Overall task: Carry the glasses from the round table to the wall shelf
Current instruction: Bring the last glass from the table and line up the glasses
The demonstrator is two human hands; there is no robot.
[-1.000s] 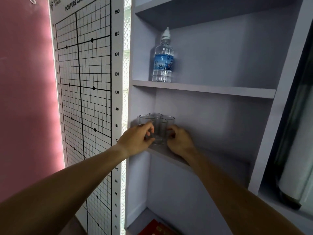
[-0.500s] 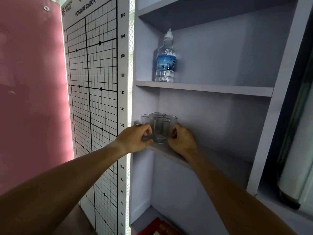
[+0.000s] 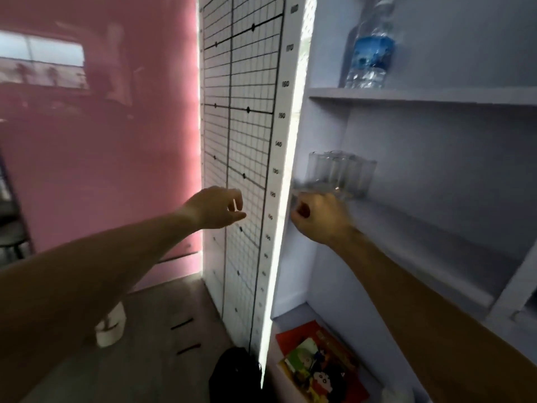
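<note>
**Glasses sitting on the shelf, both hands near them**

Nearest the camera, two bare forearms reach in from the bottom corners. The left hand [image 3: 216, 207] hangs mid-frame in front of the grid height chart [image 3: 241, 135], fingers loosely curled and holding nothing, well clear of the shelf. The right hand [image 3: 318, 219] is just right of centre, right under the front edge of the wall shelf [image 3: 406, 228]; fingers are curled in, but it's too blurry to tell if they're pinching anything. Just above it, the cluster of clear glasses [image 3: 341, 174] stands upright at the left end of the middle board. Further up, a water bottle [image 3: 370, 53] is on the board above, upper right.
</note>
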